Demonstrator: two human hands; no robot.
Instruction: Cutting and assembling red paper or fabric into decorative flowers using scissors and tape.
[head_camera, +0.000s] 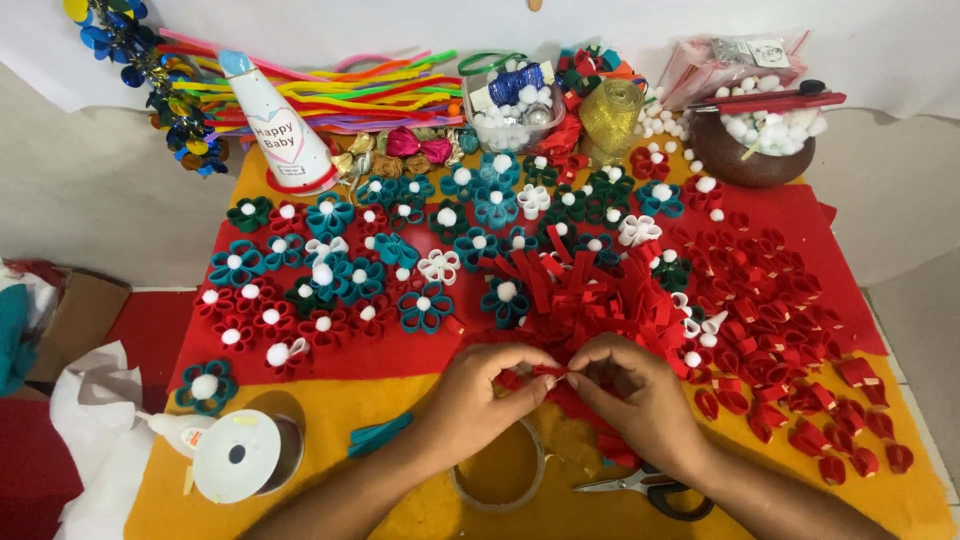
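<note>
Yellow and red felt covers the table (300, 470) under your hands. Your left hand (480, 395) and right hand (630, 400) meet just in front of the heap of red strips (590, 295), both pinching one small red strip (551, 371) between thumb and fingertips. Directly beneath your hands lie a tape ring (500, 480) and scissors (640, 488). Right of the heap, folded red petals (790, 340) spread across the felt. Left of it sit finished teal and red flowers (330, 280) with white pompom centres. Beyond the heap stand a brown bowl of pompoms (750, 155), a gold ribbon roll (610, 115) and a party hat (275, 125).
</note>
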